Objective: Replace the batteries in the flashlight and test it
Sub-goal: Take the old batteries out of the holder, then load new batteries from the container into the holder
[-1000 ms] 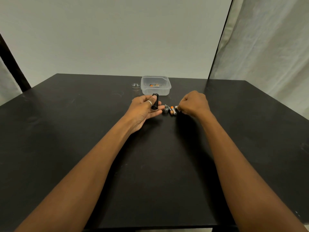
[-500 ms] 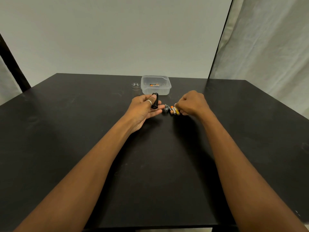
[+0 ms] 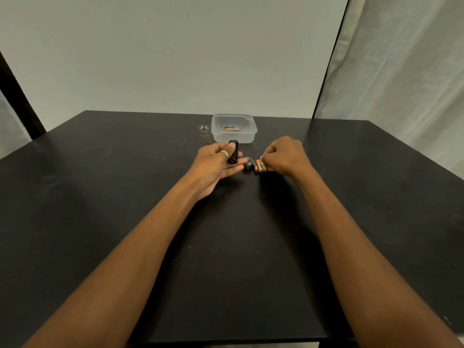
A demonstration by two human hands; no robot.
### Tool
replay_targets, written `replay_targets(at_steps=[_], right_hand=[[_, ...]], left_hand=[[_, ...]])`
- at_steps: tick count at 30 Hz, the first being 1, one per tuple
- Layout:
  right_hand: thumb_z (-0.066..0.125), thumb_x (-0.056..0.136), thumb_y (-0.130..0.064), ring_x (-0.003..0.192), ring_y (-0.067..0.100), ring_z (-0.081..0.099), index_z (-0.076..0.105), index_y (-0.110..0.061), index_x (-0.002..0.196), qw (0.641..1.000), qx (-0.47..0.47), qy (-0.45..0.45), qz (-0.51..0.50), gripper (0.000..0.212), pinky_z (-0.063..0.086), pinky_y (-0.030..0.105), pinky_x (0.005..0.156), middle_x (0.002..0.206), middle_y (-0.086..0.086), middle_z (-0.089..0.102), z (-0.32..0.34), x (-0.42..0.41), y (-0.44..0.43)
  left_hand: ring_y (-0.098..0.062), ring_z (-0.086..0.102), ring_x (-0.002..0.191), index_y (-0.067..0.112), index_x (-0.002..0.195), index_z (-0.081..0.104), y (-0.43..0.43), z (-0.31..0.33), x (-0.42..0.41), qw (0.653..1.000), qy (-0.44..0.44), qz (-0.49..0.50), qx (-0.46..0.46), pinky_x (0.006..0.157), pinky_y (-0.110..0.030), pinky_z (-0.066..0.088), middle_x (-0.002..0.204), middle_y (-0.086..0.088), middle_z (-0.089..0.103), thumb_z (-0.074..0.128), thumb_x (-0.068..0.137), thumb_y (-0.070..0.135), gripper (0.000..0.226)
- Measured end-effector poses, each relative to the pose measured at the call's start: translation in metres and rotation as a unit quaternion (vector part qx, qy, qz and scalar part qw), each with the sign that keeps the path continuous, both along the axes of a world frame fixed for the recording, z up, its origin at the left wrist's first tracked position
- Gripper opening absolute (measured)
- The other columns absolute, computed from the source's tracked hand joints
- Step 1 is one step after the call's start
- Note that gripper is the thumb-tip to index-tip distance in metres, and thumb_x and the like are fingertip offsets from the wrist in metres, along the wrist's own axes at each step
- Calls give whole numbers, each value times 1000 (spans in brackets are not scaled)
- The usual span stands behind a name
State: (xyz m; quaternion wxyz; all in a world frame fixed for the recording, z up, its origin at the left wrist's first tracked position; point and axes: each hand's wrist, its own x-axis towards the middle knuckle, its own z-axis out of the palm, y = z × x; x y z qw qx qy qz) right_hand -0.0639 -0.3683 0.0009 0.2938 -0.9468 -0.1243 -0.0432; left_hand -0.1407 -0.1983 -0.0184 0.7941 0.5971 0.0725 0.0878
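The left hand (image 3: 216, 163) lies palm up on the black worktop (image 3: 100, 197), its fingers loosely cupped around the flashlight (image 3: 233, 151), a short black tube that stands on end across the fingers with the thumb (a silver ring (image 3: 224, 153) on it) pressed against its side. The tube's near end looks open, though it is too small to be sure.

The right hand (image 3: 285, 155) is curled into a loose fist just to the right, knuckles up, its fingertips down at a small group of batteries (image 3: 260, 166) that lie side by side on the worktop. Their orange and gold ends point toward the camera. Whether the fingers are actually pinching one of them or only touching cannot be told, since the hand covers the far ends.

Between the two hands, just beside the batteries and close to the left fingertips, sits a small metal part (image 3: 248, 162) with a spring on it.

Farther back stands a clear plastic tub (image 3: 234, 129), with something small and orange and black inside. To its left, near it but apart, is a short clear ring with a metal rim (image 3: 204, 129), upright on the worktop. Pale curtains (image 3: 401, 71) hang behind and to the right
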Motion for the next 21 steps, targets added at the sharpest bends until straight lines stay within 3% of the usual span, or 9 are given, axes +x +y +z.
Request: replay_targets(at_steps=[3,6,9,14,21], right_hand=[[59,90,-12,88,29,71,74,-7,81,996,-9,-85,-22,18,61,44,82,96,11,77,2,1,3],[56,94,-12,105,28,68,75,-14,110,988,7,-152,16,24,58,45,92,113,7,75,6,5,18],[54,95,-7,118,30,64,68,-14,128,985,-25,-149,86,37,54,43,97,128,11,70,9,15,43],[54,91,-9,118,40,57,66,-8,125,971,-138,-157,114,36,52,46,93,121,20,67,20,41,71],[57,91,-16,106,32,63,74,-15,114,964,-193,-116,143,29,51,42,87,117,11,71,25,63,82]], left_hand=[[-22,78,93,5,110,63,-1,1,-1,1000,2,2,0,71,-28,62,109,-17,72,54,105,21,18],[-22,78,93,6,109,62,-3,1,-2,1000,6,10,-8,72,-29,62,110,-18,71,53,106,20,18],[-21,78,91,5,109,62,-3,2,-2,1000,9,14,-20,71,-28,62,106,-16,70,51,106,18,17],[-20,78,90,4,107,64,-2,1,-1,999,7,13,-38,72,-28,63,109,-18,70,51,107,18,19],[-21,77,94,4,113,62,-1,2,1,999,12,8,-46,75,-30,63,113,-18,69,50,107,19,20]])
